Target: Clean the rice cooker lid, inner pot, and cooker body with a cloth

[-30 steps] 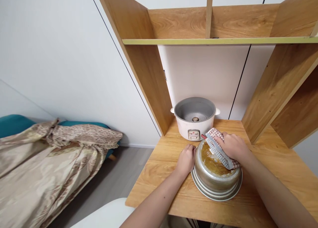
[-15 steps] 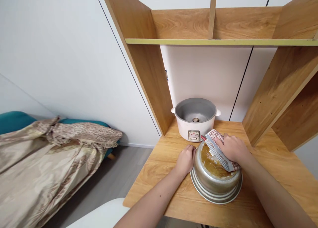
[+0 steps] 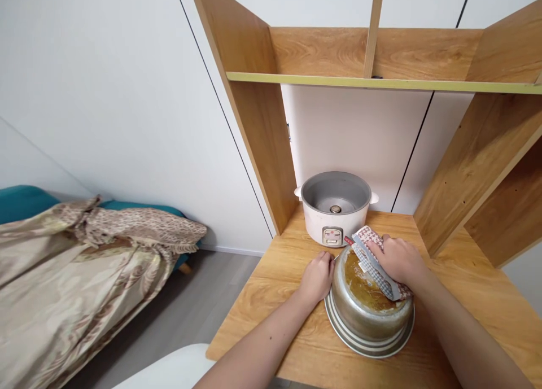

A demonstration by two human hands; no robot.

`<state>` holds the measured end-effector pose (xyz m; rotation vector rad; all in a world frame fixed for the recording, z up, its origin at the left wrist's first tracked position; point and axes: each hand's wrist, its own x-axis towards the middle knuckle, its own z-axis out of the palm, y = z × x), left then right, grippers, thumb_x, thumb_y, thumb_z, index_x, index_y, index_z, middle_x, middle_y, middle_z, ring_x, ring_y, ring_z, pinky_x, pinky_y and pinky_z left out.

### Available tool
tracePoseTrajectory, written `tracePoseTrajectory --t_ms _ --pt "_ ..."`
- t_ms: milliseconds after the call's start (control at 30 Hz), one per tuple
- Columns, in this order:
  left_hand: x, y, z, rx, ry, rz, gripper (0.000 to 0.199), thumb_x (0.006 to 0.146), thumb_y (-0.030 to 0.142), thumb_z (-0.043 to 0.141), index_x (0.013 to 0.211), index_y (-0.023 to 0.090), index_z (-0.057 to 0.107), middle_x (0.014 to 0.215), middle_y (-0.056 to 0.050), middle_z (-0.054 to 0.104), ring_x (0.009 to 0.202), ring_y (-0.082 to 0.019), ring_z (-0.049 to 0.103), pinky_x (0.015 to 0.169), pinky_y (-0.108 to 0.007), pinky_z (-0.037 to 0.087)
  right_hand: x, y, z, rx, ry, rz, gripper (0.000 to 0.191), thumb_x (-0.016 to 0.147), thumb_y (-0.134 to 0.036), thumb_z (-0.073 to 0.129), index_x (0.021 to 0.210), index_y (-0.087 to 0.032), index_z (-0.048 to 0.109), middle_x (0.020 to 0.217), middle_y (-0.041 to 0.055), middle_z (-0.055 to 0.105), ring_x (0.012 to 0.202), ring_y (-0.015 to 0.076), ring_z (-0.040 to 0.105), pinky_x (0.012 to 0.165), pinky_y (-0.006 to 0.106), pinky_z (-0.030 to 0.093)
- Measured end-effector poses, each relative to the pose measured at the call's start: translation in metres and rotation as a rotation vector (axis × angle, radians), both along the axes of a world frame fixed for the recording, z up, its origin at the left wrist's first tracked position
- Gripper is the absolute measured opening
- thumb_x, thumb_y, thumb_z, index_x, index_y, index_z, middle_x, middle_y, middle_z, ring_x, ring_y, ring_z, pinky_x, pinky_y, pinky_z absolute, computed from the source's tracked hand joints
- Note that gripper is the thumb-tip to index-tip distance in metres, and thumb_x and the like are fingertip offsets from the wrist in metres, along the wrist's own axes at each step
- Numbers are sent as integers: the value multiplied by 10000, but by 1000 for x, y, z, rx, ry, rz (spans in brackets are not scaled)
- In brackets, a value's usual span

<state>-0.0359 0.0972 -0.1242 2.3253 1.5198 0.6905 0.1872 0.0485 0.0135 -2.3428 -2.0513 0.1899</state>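
Observation:
An upside-down metal pot with a yellowish-brown stained base rests on the wooden desk, its wide ringed rim downward. My right hand grips a folded patterned cloth and presses it on the pot's base. At the pot's left edge, my left hand has its fingers closed against the rim, their tips partly hidden. Just behind the pot stands a white rice cooker body, uncovered, with a grey interior and a small round centre piece.
Wooden shelf sides rise around the desk, with a yellow-edged shelf above. A white chair is at the front left. Farther left is a teal sofa with a beige patterned cover.
The whole view has shifted slightly, with the shelf and pot appearing a little lower. Both hands keep nearly the same places on the pot and cloth.

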Motion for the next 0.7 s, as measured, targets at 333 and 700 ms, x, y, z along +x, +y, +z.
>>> tracePoseTrajectory --t_ms 333,700 --pt "1 1 3 -28 32 -7 194 1037 175 502 898 207 633 958 -89 732 900 -239 707 785 -326 474 0 0 1 -11 -13 6 613 1084 -561 280 1165 -120 698 1088 229 783 1072 377 740 867 432 499" --pt "4 1 6 -45 56 21 196 1050 201 504 937 189 664 979 -100 746 920 -247 714 793 -333 485 3 -2 4 -19 10 16 637 1075 -587 277 1188 -122 697 1119 238 779 1085 387 734 852 429 488"
